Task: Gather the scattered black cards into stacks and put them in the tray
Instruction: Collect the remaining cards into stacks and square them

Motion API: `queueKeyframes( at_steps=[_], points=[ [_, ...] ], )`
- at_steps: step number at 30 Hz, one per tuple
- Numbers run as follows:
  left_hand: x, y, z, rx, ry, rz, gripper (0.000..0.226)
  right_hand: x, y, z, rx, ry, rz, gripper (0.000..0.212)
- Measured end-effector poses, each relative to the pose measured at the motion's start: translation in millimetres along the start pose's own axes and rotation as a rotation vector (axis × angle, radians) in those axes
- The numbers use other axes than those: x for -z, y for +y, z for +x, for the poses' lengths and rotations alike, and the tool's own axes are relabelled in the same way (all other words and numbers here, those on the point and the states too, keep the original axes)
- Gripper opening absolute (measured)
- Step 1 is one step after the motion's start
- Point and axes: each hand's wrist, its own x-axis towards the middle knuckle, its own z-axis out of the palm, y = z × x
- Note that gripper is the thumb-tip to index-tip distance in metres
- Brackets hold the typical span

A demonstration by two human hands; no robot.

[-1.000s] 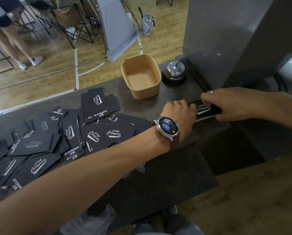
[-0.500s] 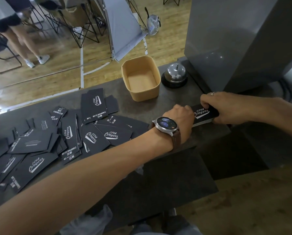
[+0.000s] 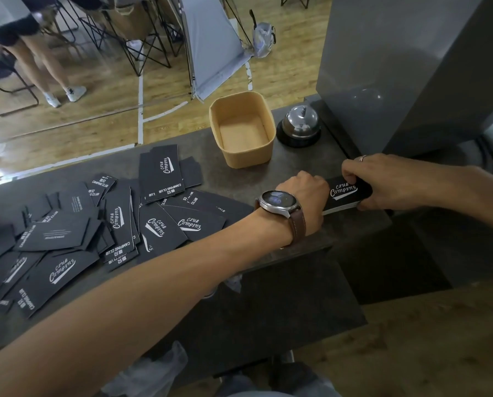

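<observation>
cards (image 3: 119, 224) left on table (image 3: 296, 164) | tray (image 3: 243, 130) behind | bell (image 3: 300, 127) right of tray

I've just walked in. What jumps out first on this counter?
Both hands, left hand and right hand, grip a squared stack of black cards near the counter's right end. Left of them sprawls a mess of scattered cards. Behind the stack stands an empty tan tray beside a silver bell.

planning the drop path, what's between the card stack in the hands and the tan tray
Head view: only bare dark countertop lies between the black card stack and the tan paper tray; the silver desk bell sits off to the side.
</observation>
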Motion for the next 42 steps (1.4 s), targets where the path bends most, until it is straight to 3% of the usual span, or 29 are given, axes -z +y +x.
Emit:
queueKeyframes(
  at_steps=[6, 10, 15, 20, 23, 25, 29, 33, 36, 39, 42],
  points=[
    [2.9, -11.8, 1.3, -0.08, 0.011, 0.045, 0.046, 2.3, 2.6, -4.4, 0.027, -0.004, 0.01, 0.045],
    [-4.5, -10.3, -0.1, -0.041, 0.008, 0.034, 0.051, 2.9, -3.7, -6.8, -0.003, -0.033, 0.022, 0.043],
    [10.8, -24.5, -21.5, -0.024, -0.008, 0.016, 0.071, 23.2, -24.1, -6.6, -0.057, -0.094, -0.192, 0.048],
    [30.5, -102.9, -89.0, 0.127, 0.134, 0.081, 0.042, 45.8, -75.4, 0.5, 0.004, 0.098, -0.314, 0.038],
    [22.2, -155.4, -135.5, 0.288, 0.132, 0.066, 0.036, 45.2, -125.9, 18.4, 0.065, 0.117, -0.096, 0.021],
    [7.5, -174.9, -161.3, 0.344, 0.116, 0.079, 0.044, 38.0, -159.6, 33.8, 0.116, 0.119, 0.016, 0.015],
    [-28.5, -185.9, -184.3, 0.345, 0.169, 0.12, 0.062, 16.5, -218.6, 69.1, 0.2, 0.067, 0.016, 0.013],
    [-48.1, -180.1, -189.8, 0.27, 0.394, 0.147, 0.029, 4.9, -252.2, 91.3, 0.198, 0.076, 0.052, 0.013],
    [-59.9, -178.3, -193.0, 0.192, 0.515, 0.19, 0.019, -2.8, -265.8, 102.2, 0.134, 0.097, 0.244, 0.012],
    [-67.1, -180.3, -194.0, 0.172, 0.637, 0.205, 0.023, -6.7, -276.4, 110.0, -0.027, -0.05, 0.66, 0.015],
    [-70.4, -180.0, -195.3, 0.158, 0.739, 0.116, 0.021, -6.3, -282.9, 113.5, -0.118, -0.121, 0.849, 0.017]
  ],
)
